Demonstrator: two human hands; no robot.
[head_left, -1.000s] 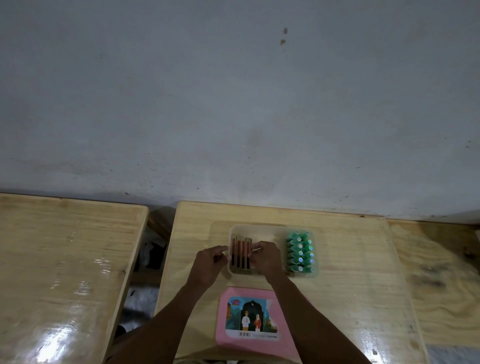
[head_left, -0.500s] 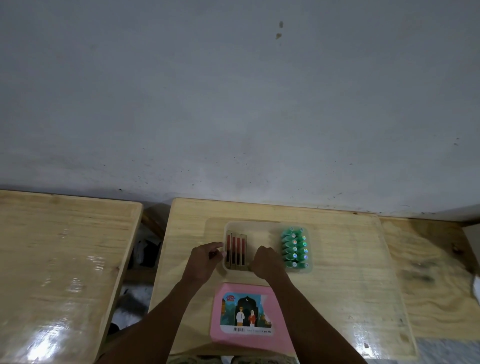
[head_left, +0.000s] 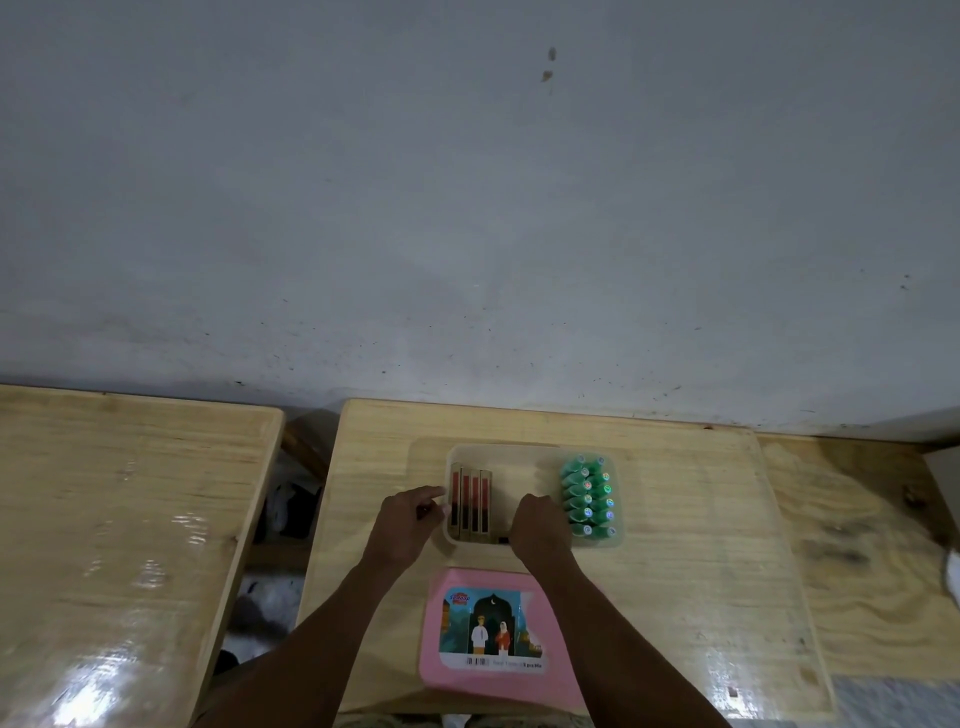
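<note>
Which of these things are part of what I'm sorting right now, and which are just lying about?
In the job:
clear tray
red-and-gold boxes in its left side
green bottles in its right side
left hand at the tray's left wall
right hand reaching into the tray

Lying about:
pink case, nearer me
side table

A: Where does the tray (head_left: 519, 448) sit?
B: On the counter (head_left: 675, 571), the wall (head_left: 467, 208) behind it and the lid (head_left: 488, 631) before it.
A: And inside?
B: Slim boxes (head_left: 470, 501) are at the left end and small bottles (head_left: 587, 496) at the right. The right hand (head_left: 537, 525) is between them, and the left hand (head_left: 408, 519) is just outside. A second counter (head_left: 130, 519) lies to the left.
</note>
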